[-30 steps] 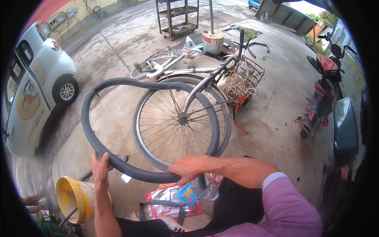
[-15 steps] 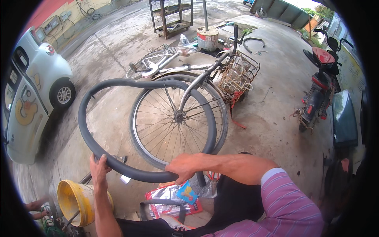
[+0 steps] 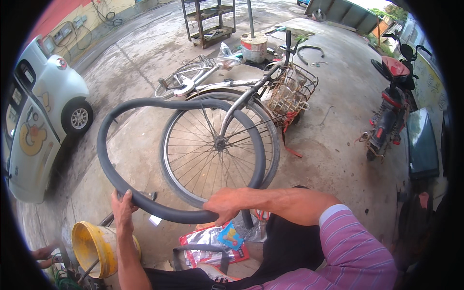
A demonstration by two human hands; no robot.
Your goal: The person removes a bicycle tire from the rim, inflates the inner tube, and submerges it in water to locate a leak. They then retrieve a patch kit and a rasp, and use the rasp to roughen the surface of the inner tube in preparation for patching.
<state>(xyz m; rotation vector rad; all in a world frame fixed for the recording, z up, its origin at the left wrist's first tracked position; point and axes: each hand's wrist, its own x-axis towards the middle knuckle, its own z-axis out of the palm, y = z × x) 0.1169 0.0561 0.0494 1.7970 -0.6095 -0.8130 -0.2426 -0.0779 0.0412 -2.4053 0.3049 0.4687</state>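
A long, inflated black inner tube (image 3: pixel 102 140) makes a wide loop in front of me, its right part lying across the front wheel (image 3: pixel 167 162) of a bicycle on its side. My left hand (image 3: pixel 124 209) is closed on the tube's near left stretch, thumb on top. Farther right, my right hand (image 3: pixel 224 205) grips the tube from above, close to the wheel's near edge. A valve stem sticks out of the tube on its far left. Below my hands lie a silver-and-red plastic packet (image 3: pixel 199 238), a small blue packet (image 3: pixel 231 236) and a strip of dark rubber (image 3: pixel 178 257).
A yellow bucket (image 3: pixel 86 251) stands beside my left forearm; another person's hand (image 3: pixel 44 252) shows past it. Beyond are a white vehicle (image 3: pixel 38 140), a wheeled metal rack (image 3: pixel 205 37) and a paint-stained drum (image 3: pixel 254 47). The bicycle's wire basket (image 3: pixel 294 89) lies ahead; a red-and-black scooter (image 3: pixel 392 104) stands right.
Both hands keep their hold on the inner tube, with hardly any movement. The whole view has shifted very slightly.
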